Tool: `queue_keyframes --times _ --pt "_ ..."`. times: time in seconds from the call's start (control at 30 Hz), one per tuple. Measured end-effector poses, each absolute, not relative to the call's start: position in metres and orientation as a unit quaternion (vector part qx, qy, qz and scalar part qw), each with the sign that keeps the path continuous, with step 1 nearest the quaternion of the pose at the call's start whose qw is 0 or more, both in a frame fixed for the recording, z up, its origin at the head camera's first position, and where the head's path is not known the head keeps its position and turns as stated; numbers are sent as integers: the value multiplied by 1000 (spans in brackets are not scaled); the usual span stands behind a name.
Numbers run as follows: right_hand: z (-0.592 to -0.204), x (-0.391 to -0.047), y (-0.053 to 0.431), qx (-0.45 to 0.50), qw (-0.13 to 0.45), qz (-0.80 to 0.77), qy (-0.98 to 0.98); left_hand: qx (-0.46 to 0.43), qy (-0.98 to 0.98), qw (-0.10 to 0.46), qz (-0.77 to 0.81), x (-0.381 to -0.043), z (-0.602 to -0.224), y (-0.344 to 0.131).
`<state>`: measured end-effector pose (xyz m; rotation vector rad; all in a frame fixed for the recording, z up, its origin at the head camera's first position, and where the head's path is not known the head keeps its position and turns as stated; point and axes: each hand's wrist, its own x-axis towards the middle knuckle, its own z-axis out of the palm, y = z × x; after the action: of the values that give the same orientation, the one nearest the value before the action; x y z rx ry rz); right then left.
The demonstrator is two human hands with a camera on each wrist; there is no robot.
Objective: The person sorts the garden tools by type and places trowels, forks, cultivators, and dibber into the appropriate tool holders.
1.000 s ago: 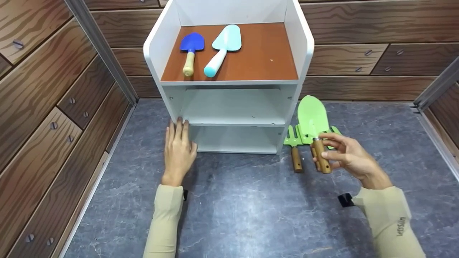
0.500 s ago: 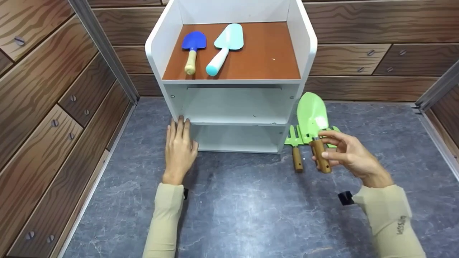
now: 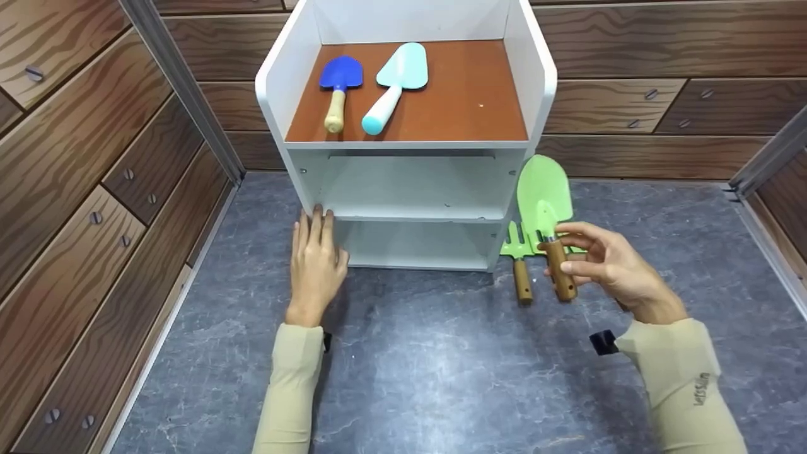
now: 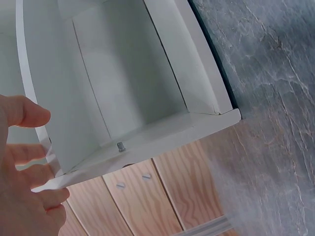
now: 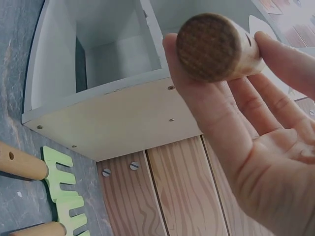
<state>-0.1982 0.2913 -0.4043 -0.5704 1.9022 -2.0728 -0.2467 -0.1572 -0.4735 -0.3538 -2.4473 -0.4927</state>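
Note:
In the head view, my right hand point(image 3: 610, 271) pinches the wooden handle of a green garden trowel point(image 3: 543, 189) between thumb and fingers, its blade pointing away beside the shelf unit. The round end of that trowel's handle point(image 5: 209, 46) faces the camera in the right wrist view. My left hand point(image 3: 315, 268) lies with straight fingers against the front left edge of the white shelf unit point(image 3: 403, 145), and its fingertips touch that edge in the left wrist view. On the floor below the trowel lies a green hand fork point(image 3: 522, 284); a second green fork point(image 5: 71, 209) is partly covered in the head view.
A blue trowel point(image 3: 340, 72) and a light turquoise trowel point(image 3: 403, 68) lie on the unit's brown top shelf point(image 3: 466, 94). Two white shelves point(image 3: 410, 189) sit below. Wood-patterned walls point(image 3: 630, 38) enclose the grey floor point(image 3: 429, 378) at the back and sides.
My right hand has moved slightly up and left in the head view, carrying the green trowel closer to the unit's right side. My left hand stays at the left edge.

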Motion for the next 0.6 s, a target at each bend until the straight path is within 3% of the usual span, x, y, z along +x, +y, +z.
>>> queue_keyframes --times 0.6 --pt "-385 -204 276 -191 131 -678 697 -135 -923 306 -192 -246 -473 -157"
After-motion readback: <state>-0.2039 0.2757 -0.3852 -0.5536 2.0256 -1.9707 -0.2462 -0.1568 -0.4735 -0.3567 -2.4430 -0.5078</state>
